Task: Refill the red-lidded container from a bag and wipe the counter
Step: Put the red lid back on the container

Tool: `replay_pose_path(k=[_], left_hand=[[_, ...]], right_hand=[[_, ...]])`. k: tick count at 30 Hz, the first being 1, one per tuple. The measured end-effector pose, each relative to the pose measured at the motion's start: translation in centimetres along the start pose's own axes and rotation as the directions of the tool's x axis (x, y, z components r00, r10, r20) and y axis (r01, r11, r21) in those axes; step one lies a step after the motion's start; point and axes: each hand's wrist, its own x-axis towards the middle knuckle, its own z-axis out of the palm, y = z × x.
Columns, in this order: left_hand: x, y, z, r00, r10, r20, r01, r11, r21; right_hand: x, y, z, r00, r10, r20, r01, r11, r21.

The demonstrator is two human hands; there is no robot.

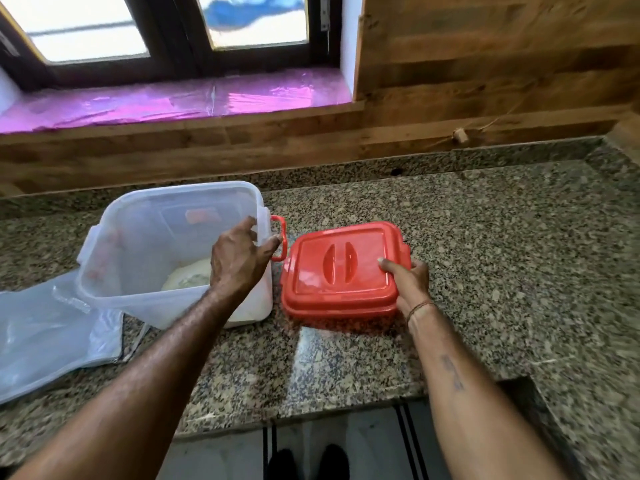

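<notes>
A clear plastic container (138,244) stands open on the granite counter (485,254), with a little white powder at its bottom. My left hand (239,258) grips its right rim, thumb outside near the red side latch (280,237). The red lid (343,268) lies flat on the counter just right of the container. My right hand (408,282) holds the lid's right edge, thumb on top and fingers under the rim. A clear plastic bag (45,337) lies slumped at the left, touching the container's front corner.
A wooden backsplash (450,81) and a window sill covered in pink film (173,98) run behind the counter. The counter's front edge has a cut-out (346,445) where the floor and my feet show.
</notes>
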Motion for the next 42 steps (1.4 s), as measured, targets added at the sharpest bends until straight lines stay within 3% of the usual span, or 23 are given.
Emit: replay_pose_path(k=[5,10,16,18,23,27,33,38,42], left_hand=[[0.1,-0.1,-0.5,0.998,-0.025,0.053,0.027,0.999,-0.039],[0.8,0.2,-2.1,0.993,-0.027,0.115,0.067,0.931,-0.359],[2.1,0.6,-5.0,0.986,0.021,0.163,0.070,0.842,-0.535],[2.2,0.2,-5.7,0.983,0.050,0.178,0.061,0.823,-0.565],[3.2,-0.8,-8.3,0.983,0.064,0.170,0.076,0.706,-0.704],[4.5,-3.8,-11.4,0.995,-0.011,0.103,0.088,0.615,-0.784],[4.5,-11.6,-15.2,0.970,-0.242,0.022,0.187,0.686,-0.703],[3.2,-16.8,-15.3,0.941,-0.333,0.055,0.291,0.718,-0.632],[1.9,-18.5,-15.0,0.928,-0.329,0.174,0.364,0.709,-0.603]], right_hand=[[-1.2,-5.2,-1.1,0.997,-0.070,-0.027,0.074,0.966,0.248],[-2.7,-9.2,-1.1,0.990,-0.144,0.001,0.138,0.950,0.280],[-5.0,-12.1,-1.0,0.943,-0.240,-0.230,0.308,0.891,0.333],[-5.6,-12.6,-0.9,0.953,-0.240,-0.186,0.295,0.877,0.379],[-9.5,-13.0,3.6,0.961,-0.243,0.128,0.177,0.904,0.390],[-13.6,-12.3,9.1,0.949,-0.237,0.210,0.155,0.926,0.345],[-18.2,-10.2,17.3,0.923,-0.298,0.243,0.276,0.954,0.120],[-19.8,-7.9,21.9,0.905,-0.386,0.181,0.410,0.904,-0.122],[-17.9,-6.3,22.8,0.894,-0.432,0.114,0.442,0.814,-0.377]])
